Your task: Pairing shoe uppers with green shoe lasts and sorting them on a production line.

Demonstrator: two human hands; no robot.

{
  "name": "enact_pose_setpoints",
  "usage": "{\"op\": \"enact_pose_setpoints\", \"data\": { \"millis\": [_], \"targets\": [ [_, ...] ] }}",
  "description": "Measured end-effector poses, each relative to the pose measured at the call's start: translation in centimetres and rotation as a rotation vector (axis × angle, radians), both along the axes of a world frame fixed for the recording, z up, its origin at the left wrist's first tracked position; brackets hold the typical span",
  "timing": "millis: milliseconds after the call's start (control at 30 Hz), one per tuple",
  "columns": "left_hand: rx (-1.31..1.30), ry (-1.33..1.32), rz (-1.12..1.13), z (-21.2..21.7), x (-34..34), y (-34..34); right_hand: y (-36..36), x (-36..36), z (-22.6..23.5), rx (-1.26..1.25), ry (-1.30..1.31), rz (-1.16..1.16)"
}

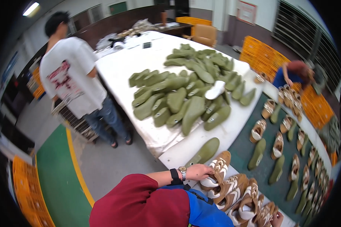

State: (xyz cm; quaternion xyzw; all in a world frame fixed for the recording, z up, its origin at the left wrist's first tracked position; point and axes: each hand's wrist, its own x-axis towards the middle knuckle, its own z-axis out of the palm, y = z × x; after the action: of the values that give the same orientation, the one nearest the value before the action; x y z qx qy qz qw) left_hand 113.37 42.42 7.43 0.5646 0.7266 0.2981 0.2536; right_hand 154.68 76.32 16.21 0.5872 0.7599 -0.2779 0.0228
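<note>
My left hand, with a watch on the wrist, is closed on the heel end of a brown and white shoe at the near edge of the white table. A single green shoe last lies just beyond it. Several more brown and white shoes are bunched to the right of that shoe. My right hand shows only partly at the lower edge, beside those shoes; its grip is hidden.
A heap of green lasts with one white last covers the table's middle. Rows of shoes and lasts sit on a dark green mat. A person in a white shirt stands left; another bends by orange crates.
</note>
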Motion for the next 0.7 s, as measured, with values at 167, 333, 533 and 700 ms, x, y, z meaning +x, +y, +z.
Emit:
{"op": "enact_pose_setpoints", "data": {
  "millis": [167, 333, 533, 700],
  "targets": [
    [0.162, 0.114, 0.361, -0.9, 0.9, -4.1, 8.5, -8.3, 0.6, 0.178, 0.468, 0.35],
    [0.057, 0.219, 0.611, -1.8, 0.9, -7.7, 0.2, -24.6, 9.4, 0.189, 0.4, 0.876],
    [-0.09, 0.15, 0.56, -3.8, 1.3, -8.6, -8.8, -36.7, 7.9, 0.064, 0.361, 1.365],
    [-0.008, 0.097, 0.441, -4.1, 1.0, -6.0, -14.5, -41.8, 0.0, -0.062, 0.115, 1.528]
  ]
}}
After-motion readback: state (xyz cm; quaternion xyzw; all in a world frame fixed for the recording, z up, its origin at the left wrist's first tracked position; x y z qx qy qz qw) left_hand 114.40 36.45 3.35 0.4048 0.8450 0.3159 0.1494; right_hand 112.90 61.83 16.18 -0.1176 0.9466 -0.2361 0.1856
